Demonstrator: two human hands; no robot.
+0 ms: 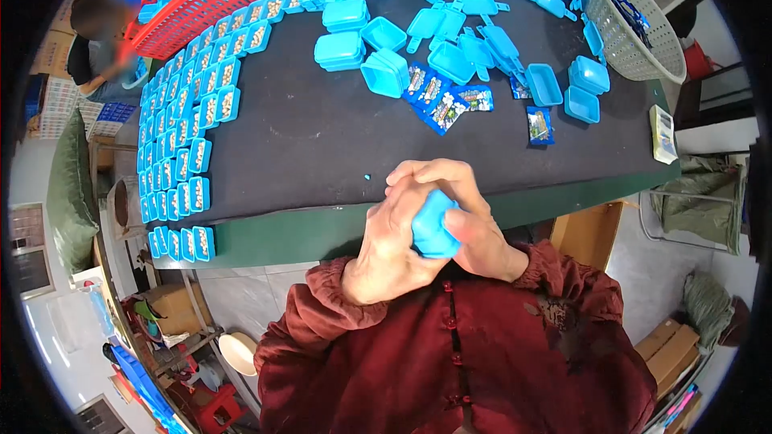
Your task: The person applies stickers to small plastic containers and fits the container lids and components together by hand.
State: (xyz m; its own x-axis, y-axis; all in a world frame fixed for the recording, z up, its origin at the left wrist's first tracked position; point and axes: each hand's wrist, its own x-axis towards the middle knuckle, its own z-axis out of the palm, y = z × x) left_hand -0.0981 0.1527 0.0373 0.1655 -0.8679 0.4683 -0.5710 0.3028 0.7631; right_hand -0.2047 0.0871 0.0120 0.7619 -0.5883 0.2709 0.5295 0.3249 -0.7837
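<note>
A small blue plastic box (435, 225) is clasped between my two hands, just past the front edge of the table. My left hand (384, 241) wraps its left side, and my right hand (478, 229) closes round the other side with the thumb across the box. The fingers of both hands meet above it and hide much of its shape. Beyond my hands lie blue printed packets (438, 104) on the dark cloth, beside open blue boxes (386, 72) and loose blue lids (503, 42).
Rows of filled blue boxes (193, 104) line the table's left side. A red basket (213, 0) stands behind them, with a person (96, 60) beyond. At the right are a pale basket (635, 28) and a small yellow-white pack (663, 135).
</note>
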